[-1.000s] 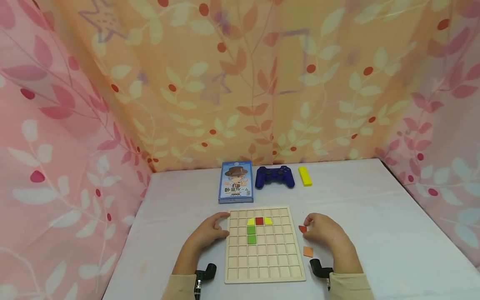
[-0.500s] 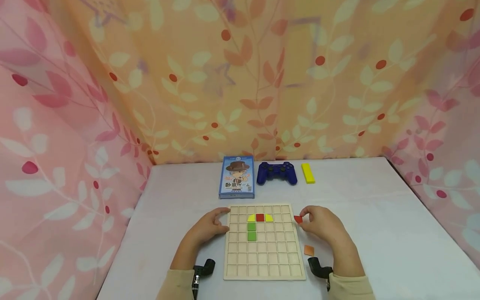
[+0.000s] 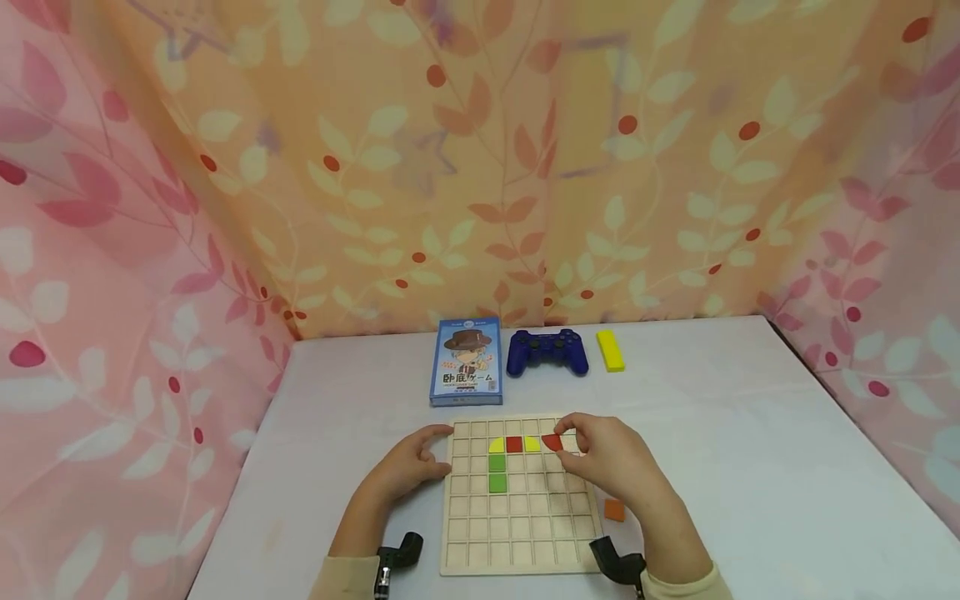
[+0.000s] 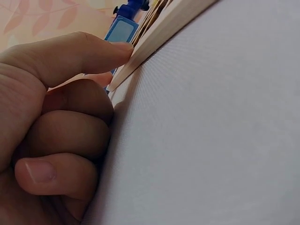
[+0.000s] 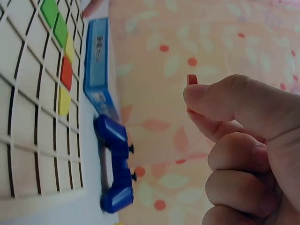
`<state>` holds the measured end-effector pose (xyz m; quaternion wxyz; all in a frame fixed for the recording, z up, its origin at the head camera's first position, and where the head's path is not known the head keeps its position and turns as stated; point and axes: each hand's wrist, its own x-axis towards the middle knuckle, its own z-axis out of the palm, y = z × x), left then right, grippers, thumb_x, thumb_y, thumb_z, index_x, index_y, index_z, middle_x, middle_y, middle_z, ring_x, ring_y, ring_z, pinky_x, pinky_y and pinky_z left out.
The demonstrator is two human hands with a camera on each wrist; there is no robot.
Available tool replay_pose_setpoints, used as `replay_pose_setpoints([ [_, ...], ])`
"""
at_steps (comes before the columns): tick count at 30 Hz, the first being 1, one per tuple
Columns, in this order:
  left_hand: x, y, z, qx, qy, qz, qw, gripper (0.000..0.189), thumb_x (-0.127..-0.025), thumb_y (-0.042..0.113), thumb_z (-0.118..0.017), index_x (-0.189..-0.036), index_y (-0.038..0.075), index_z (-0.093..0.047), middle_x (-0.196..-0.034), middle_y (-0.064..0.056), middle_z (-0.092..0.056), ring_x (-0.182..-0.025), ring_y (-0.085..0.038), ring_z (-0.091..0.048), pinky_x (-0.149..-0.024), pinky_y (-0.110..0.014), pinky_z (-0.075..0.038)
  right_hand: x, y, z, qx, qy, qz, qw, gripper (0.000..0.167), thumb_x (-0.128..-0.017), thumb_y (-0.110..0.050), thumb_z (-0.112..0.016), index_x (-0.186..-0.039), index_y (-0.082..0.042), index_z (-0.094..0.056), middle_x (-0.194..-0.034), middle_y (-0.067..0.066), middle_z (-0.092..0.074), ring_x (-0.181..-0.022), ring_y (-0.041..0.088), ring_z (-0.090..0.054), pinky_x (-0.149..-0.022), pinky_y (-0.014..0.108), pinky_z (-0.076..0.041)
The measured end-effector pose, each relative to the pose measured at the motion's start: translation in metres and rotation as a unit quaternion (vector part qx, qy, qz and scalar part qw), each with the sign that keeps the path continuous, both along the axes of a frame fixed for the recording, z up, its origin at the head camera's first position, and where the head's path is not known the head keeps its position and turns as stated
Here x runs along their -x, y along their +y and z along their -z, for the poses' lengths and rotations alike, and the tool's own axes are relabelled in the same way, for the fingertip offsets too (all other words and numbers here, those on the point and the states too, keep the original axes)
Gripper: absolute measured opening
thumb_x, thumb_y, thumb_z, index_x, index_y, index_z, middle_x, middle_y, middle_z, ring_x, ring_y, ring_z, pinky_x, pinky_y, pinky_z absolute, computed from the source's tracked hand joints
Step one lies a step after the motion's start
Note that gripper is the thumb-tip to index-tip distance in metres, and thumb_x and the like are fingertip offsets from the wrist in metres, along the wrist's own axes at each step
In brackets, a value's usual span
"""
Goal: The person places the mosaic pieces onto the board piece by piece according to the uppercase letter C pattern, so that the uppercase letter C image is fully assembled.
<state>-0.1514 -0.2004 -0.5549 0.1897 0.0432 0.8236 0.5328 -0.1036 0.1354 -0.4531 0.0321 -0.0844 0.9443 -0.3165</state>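
Note:
A wooden grid board [image 3: 521, 531] lies on the table. Set in its cells are a red square tile [image 3: 513, 444] between two yellow rounded tiles [image 3: 532, 443], with two green square tiles [image 3: 497, 473] below. My left hand [image 3: 408, 462] touches the board's left edge with thumb and index fingertips spread apart, the other fingers folded in the left wrist view. Over the board's upper right cells, my right hand [image 3: 611, 458] pinches a red quarter-round tile [image 3: 552, 442] between thumb and index finger. The right wrist view shows this tile [image 5: 191, 79] edge-on, held up off the board.
An orange square tile [image 3: 614, 510] lies right of the board, beside the right wrist. Behind the board stand a blue box [image 3: 467, 362], a blue game controller [image 3: 547, 352] and a yellow bar [image 3: 611, 350]. Floral curtains [image 3: 480, 167] enclose the table.
The right hand has carried the red quarter-round tile leftward from beside the board to over its upper right cells. The left hand keeps its place at the board's edge.

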Motion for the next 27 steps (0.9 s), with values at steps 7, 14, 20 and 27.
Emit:
replay_pose_setpoints([
  [7, -0.005, -0.002, 0.002, -0.003, 0.001, 0.000, 1.0000, 0.069, -0.084, 0.010, -0.081, -0.147, 0.010, -0.053, -0.057, 0.003, -0.047, -0.046, -0.010, -0.039, -0.046, -0.025, -0.033, -0.012, -0.025, 0.003, 0.003, 0.040, -0.068, 0.9969, 0.021, -0.082, -0.025, -0.086, -0.098, -0.026, -0.074, -0.058, -0.012, -0.038, -0.052, 0.006, -0.032, -0.051, 0.026, -0.025],
  [14, -0.003, 0.001, 0.001, 0.001, 0.010, 0.002, 0.9999, 0.068, -0.084, 0.010, -0.081, -0.146, 0.012, -0.055, -0.057, 0.004, -0.045, -0.047, -0.010, -0.038, -0.047, -0.025, -0.033, -0.013, -0.043, 0.008, -0.015, 0.039, -0.132, 0.9904, 0.018, -0.081, -0.027, -0.087, -0.095, -0.023, -0.077, -0.056, -0.013, -0.042, -0.053, 0.005, -0.037, -0.050, 0.026, -0.029],
  [20, -0.002, 0.000, 0.001, 0.000, 0.012, -0.001, 0.9999, 0.068, -0.084, 0.010, -0.082, -0.146, 0.011, -0.055, -0.057, 0.004, -0.045, -0.047, -0.010, -0.038, -0.047, -0.025, -0.033, -0.011, -0.059, 0.023, -0.033, 0.032, -0.165, 0.9851, 0.012, -0.084, -0.033, -0.084, -0.087, -0.024, -0.078, -0.061, -0.017, -0.055, -0.057, 0.005, -0.043, -0.050, 0.027, -0.035],
  [27, 0.002, -0.002, 0.005, -0.025, 0.012, 0.012, 0.9996, 0.067, -0.084, 0.007, -0.081, -0.146, 0.009, -0.054, -0.056, 0.004, -0.043, -0.045, -0.009, -0.035, -0.046, -0.025, -0.032, -0.009, -0.070, 0.045, -0.059, 0.024, -0.180, 0.9817, 0.014, -0.088, -0.035, -0.080, -0.081, -0.023, -0.078, -0.073, -0.015, -0.066, -0.065, 0.005, -0.053, -0.057, 0.029, -0.043],
])
